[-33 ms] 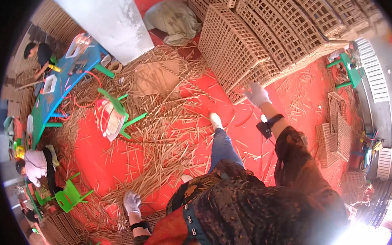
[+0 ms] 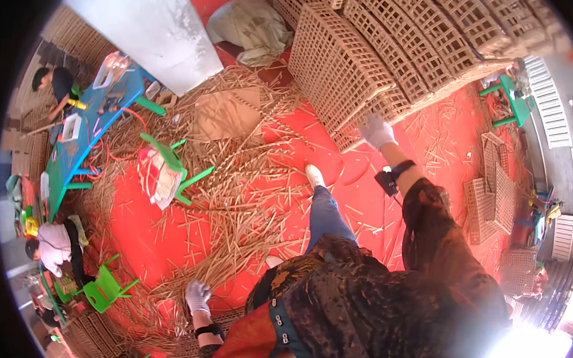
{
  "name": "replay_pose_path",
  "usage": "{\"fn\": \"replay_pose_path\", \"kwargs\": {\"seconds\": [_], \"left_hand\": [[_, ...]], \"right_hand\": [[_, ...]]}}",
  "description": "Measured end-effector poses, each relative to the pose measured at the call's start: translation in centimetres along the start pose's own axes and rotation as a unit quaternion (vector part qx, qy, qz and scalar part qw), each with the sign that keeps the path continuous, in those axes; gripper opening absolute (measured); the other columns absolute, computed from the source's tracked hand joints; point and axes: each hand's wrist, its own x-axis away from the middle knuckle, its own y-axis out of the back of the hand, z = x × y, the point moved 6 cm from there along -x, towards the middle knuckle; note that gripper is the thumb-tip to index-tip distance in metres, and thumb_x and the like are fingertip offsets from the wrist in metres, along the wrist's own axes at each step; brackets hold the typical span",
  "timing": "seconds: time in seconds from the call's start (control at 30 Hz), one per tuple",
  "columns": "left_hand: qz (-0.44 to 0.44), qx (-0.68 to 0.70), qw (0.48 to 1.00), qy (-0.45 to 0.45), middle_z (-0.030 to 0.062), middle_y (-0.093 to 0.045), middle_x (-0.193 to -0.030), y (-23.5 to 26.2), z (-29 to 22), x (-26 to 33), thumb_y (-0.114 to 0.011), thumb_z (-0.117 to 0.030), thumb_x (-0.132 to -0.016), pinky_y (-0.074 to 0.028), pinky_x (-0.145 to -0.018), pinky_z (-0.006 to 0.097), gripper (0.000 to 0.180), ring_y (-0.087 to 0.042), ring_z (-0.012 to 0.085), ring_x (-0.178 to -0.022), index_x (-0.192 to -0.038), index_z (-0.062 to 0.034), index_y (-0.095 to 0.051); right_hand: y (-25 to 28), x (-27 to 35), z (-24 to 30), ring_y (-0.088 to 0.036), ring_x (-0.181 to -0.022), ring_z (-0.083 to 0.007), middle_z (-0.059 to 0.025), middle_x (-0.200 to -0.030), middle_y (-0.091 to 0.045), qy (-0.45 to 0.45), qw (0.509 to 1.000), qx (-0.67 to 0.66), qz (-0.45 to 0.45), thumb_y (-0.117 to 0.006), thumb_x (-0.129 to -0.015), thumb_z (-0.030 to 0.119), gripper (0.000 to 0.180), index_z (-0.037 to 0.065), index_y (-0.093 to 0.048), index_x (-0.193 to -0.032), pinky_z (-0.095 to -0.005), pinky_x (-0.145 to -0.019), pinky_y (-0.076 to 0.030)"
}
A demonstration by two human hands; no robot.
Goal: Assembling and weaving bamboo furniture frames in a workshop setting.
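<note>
My right hand [image 2: 377, 131], in a pale glove, reaches out to the lower front corner of a stack of brown lattice crates [image 2: 342, 71]. Its fingers are stretched and apart; whether they touch the lattice I cannot tell. Low on the left hangs my left hand [image 2: 197, 296], gloved too, with fingers apart and nothing visible in it. Another brown lattice piece [image 2: 228, 320] lies beside it, partly hidden by my clothing. Brown strips [image 2: 230, 234] are strewn over the red floor [image 2: 145, 236] between the hands.
A green chair [image 2: 163, 155] bearing a pale bag stands left of centre, near a blue table [image 2: 111, 99]. Two people sit or bend at the far left, one by a bright green chair [image 2: 104, 289]. More lattice crates [image 2: 489, 198] lie right; a white panel [image 2: 145, 26] stands behind.
Both hands have shifted only slightly; the left hand's thumb stands farther out from its fingers. The rest of the scene looks the same.
</note>
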Motion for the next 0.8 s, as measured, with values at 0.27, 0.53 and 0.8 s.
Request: {"fn": "replay_pose_path", "kwargs": {"seconds": [0.27,0.53,0.8], "left_hand": [[0.146,-0.244,0.949,0.137,0.0066,-0.065,-0.090,-18.9,2.7,5.7,-0.057,-0.010,-0.085,-0.050,-0.052,0.030,0.028,-0.065,0.0194,-0.067,-0.113,-0.0104,-0.059],[0.043,-0.218,0.971,0.092,0.0083,-0.064,-0.090,-26.1,-5.5,8.2,-0.053,-0.003,-0.086,-0.049,-0.051,0.025,0.030,-0.065,0.0194,-0.071,-0.116,-0.0049,-0.056],[0.058,-0.203,0.972,0.105,0.0074,-0.062,-0.087,-33.5,-8.1,7.7,-0.057,-0.005,-0.085,-0.046,-0.049,0.024,0.029,-0.061,0.0171,-0.065,-0.114,-0.0030,-0.055]], "right_hand": [[0.7,-26.9,-10.4,-0.048,-0.122,-0.0345,-0.0171,-0.142,-0.039,-0.185,0.982,-0.023,-0.011,-0.045,-0.086,0.051,0.066,0.012,-0.038,-0.139,-0.0449,-0.095,-0.045],[-0.6,-34.6,-13.0,-0.049,-0.123,-0.0321,-0.0194,-0.137,-0.044,-0.286,0.951,-0.058,0.099,-0.050,-0.080,0.064,0.085,0.010,-0.031,-0.143,-0.0425,-0.099,-0.042],[-2.5,-32.7,-8.0,-0.061,-0.105,-0.0308,-0.0175,-0.108,-0.064,-0.202,0.971,-0.082,0.097,-0.058,-0.075,0.065,0.069,0.007,-0.059,-0.112,-0.0422,-0.087,-0.048]]}}
